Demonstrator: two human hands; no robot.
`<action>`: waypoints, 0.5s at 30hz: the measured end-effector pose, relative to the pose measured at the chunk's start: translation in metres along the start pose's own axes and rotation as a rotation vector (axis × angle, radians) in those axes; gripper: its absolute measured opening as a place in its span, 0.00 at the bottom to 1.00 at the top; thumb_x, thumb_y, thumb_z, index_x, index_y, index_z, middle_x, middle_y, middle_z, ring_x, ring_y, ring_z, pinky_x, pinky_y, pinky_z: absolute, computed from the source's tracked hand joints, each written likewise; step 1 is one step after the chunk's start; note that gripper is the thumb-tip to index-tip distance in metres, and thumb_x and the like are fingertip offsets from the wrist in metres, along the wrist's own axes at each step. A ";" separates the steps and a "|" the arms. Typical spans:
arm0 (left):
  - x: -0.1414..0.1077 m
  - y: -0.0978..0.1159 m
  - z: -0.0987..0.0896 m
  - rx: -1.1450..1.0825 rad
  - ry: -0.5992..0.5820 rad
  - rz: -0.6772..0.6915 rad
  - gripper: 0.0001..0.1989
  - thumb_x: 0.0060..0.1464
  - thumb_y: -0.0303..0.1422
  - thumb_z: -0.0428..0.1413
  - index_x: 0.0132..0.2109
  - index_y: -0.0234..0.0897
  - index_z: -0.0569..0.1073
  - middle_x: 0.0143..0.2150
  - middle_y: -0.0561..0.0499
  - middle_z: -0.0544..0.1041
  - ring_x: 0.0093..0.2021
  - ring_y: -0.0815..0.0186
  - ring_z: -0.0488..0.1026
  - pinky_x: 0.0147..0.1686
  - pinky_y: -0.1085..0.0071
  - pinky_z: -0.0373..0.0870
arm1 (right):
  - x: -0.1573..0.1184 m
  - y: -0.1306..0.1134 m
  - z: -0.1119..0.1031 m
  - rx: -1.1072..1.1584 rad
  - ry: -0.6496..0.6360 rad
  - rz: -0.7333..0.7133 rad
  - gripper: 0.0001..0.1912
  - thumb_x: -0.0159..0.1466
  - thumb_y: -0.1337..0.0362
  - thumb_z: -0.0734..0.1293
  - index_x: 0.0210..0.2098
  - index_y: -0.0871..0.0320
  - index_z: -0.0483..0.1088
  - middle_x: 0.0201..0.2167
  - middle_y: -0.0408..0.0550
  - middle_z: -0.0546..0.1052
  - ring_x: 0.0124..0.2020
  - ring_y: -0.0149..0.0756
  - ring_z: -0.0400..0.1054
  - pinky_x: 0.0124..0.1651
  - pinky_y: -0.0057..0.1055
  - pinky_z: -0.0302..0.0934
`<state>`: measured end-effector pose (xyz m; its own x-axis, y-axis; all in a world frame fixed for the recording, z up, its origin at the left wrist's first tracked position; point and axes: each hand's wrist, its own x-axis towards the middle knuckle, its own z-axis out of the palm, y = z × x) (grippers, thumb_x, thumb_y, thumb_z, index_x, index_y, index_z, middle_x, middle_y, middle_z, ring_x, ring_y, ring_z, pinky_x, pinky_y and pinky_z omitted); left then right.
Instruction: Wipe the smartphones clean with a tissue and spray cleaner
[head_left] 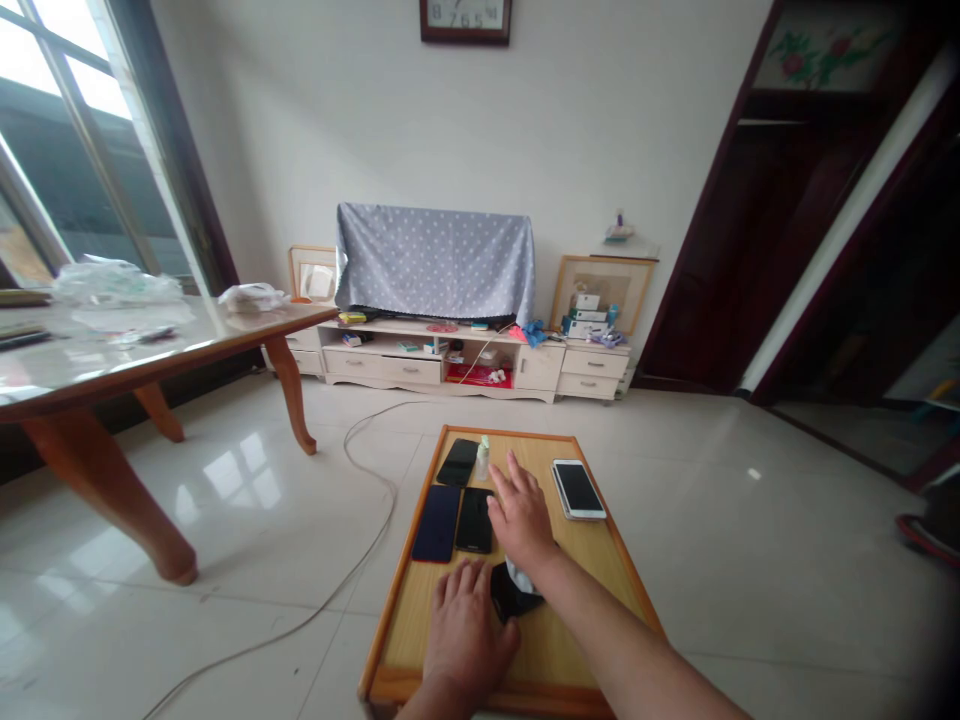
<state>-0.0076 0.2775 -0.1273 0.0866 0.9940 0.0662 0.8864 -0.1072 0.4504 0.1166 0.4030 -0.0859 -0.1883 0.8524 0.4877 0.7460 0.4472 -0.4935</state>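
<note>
Head view, left hand (466, 630) on wooden tray (555, 650), right hand (521, 515) beside black phone (474, 520)

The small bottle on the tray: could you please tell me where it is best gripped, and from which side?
Its narrow body is probably the best grip, approached from the right. It stands upright, the flat phones lie close on its left and below it, and the right hand is already nearest the bottle on that side.
</note>
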 end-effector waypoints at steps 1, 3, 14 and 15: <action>-0.001 0.001 -0.001 0.004 0.012 0.011 0.36 0.51 0.47 0.55 0.66 0.40 0.67 0.69 0.45 0.68 0.71 0.51 0.57 0.71 0.57 0.42 | -0.010 -0.008 -0.009 -0.051 0.003 -0.046 0.34 0.65 0.67 0.65 0.70 0.45 0.61 0.76 0.44 0.47 0.72 0.55 0.49 0.70 0.53 0.48; -0.003 0.001 -0.001 0.013 0.037 0.037 0.36 0.52 0.46 0.55 0.66 0.41 0.67 0.68 0.44 0.70 0.70 0.51 0.58 0.70 0.56 0.45 | -0.031 -0.022 -0.026 -0.142 0.007 -0.109 0.35 0.65 0.67 0.65 0.70 0.45 0.60 0.76 0.44 0.46 0.74 0.56 0.45 0.69 0.55 0.50; -0.002 -0.010 0.013 -0.177 0.229 0.090 0.23 0.60 0.39 0.53 0.60 0.35 0.71 0.59 0.39 0.76 0.61 0.51 0.71 0.62 0.54 0.65 | -0.134 0.014 -0.089 -0.285 -0.051 -0.016 0.25 0.61 0.76 0.65 0.52 0.48 0.77 0.75 0.46 0.52 0.76 0.58 0.34 0.69 0.58 0.47; -0.001 -0.007 0.011 -0.182 0.228 0.091 0.22 0.60 0.39 0.52 0.59 0.36 0.72 0.58 0.39 0.77 0.60 0.51 0.72 0.61 0.54 0.65 | -0.136 0.018 -0.093 -0.286 -0.064 -0.020 0.24 0.61 0.76 0.64 0.51 0.49 0.78 0.75 0.46 0.52 0.76 0.57 0.34 0.70 0.58 0.46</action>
<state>-0.0089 0.2771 -0.1400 0.0393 0.9524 0.3024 0.7820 -0.2177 0.5840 0.2155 0.2695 -0.0941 -0.2378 0.8635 0.4448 0.8897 0.3774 -0.2568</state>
